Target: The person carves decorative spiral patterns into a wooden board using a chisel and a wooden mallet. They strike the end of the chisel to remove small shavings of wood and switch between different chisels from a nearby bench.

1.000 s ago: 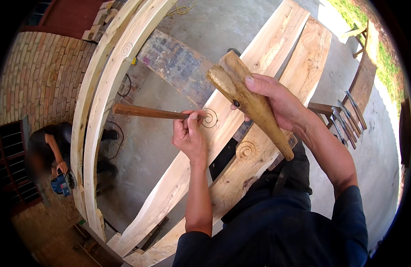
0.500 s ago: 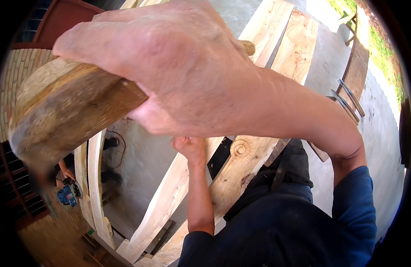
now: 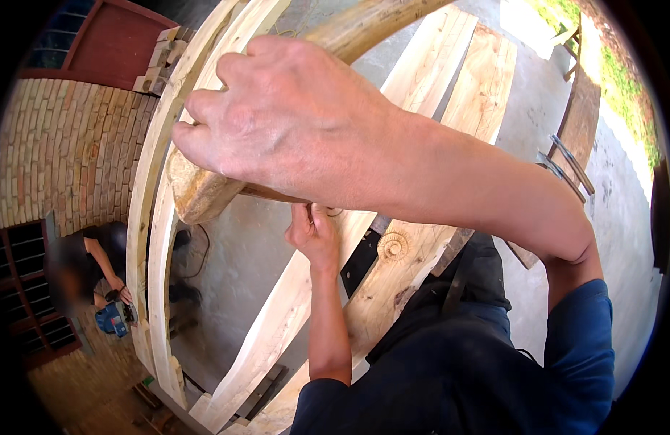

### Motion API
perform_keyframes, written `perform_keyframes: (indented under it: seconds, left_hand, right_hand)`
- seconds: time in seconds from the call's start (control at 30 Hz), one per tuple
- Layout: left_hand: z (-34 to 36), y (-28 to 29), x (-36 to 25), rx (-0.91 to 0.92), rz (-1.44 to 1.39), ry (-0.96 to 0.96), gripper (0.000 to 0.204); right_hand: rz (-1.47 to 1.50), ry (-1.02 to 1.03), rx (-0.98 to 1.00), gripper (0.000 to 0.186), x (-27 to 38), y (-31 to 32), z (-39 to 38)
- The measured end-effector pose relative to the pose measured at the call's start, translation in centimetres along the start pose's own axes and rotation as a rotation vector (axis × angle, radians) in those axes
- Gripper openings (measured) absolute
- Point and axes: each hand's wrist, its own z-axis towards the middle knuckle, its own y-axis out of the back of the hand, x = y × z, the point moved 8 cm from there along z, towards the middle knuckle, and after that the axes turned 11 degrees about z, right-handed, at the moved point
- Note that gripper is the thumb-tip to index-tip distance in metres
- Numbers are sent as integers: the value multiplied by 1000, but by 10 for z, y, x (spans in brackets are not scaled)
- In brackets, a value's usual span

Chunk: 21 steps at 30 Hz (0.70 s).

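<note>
My right hand (image 3: pixel 277 123) is closed around a rough wooden mallet (image 3: pixel 375 29) and crosses high over the planks. One part of the mallet runs past my hand to the upper right; its blunt lower end shows below my fingers. Beneath it, my left hand (image 3: pixel 313 235) makes a fist over a pale plank (image 3: pixel 277 312). Whatever that fist grips is hidden. A round spiral carving (image 3: pixel 393 246) stands out on the neighbouring plank (image 3: pixel 371 308), close to my body. Part of another curl shows beside my left fist.
At the left, another person (image 3: pixel 103 254) works with a blue power tool (image 3: pixel 114 319) against long curved timbers (image 3: pixel 157 304). Clamps (image 3: pixel 567 167) grip a dark board (image 3: pixel 581 116) on the right. A brick wall (image 3: pixel 81 145) rises at the far left.
The mallet's end has swung from the near left inward, toward my left fist. My right hand has turned, its knuckles now showing. My left hand has barely shifted.
</note>
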Motion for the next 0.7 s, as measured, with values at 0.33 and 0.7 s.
perform_keyframes:
  seconds: [0.33, 0.7]
  left_hand:
    - [-3, 5, 9, -29, -39, 92, 9]
    - [-1, -6, 20, 2, -406, 252, 22]
  right_hand:
    - [-75, -69, 108, 30, 1, 0, -9]
    - [215, -467, 57, 82, -32, 32, -84]
